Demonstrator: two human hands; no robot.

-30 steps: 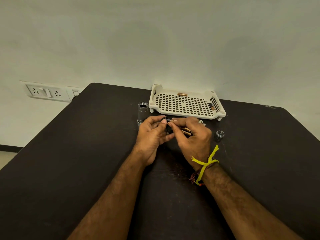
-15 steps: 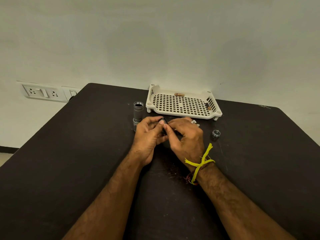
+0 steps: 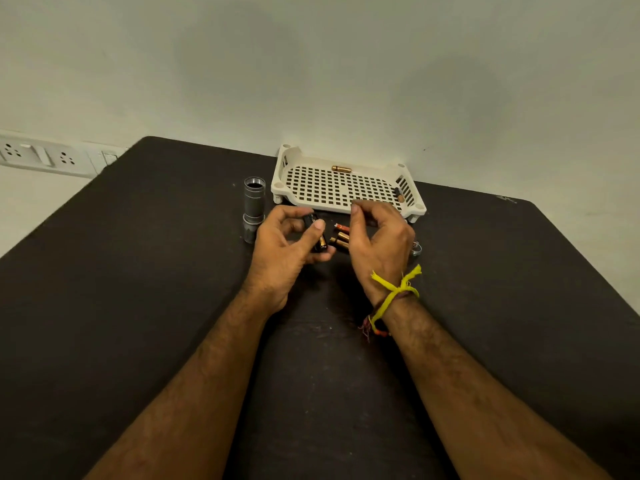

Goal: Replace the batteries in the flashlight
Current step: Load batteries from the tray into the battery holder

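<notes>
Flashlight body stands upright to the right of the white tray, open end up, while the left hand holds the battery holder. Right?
Not quite. The head view shows the flashlight body upright and open end up, but left of the tray. The left hand does hold the battery holder.

No readable text, label, brand or number anywhere. Gold-and-black wrappers on the batteries (image 3: 341, 237) lying between the hands, too small and blurred for any lettering. Same for the battery (image 3: 341, 168) at the far wall of the white tray (image 3: 346, 207). Bare metal on the flashlight body (image 3: 254, 202), no visible marking. Switch plate (image 3: 41, 154) on the wall: sockets and rockers only, nothing legible.
</notes>
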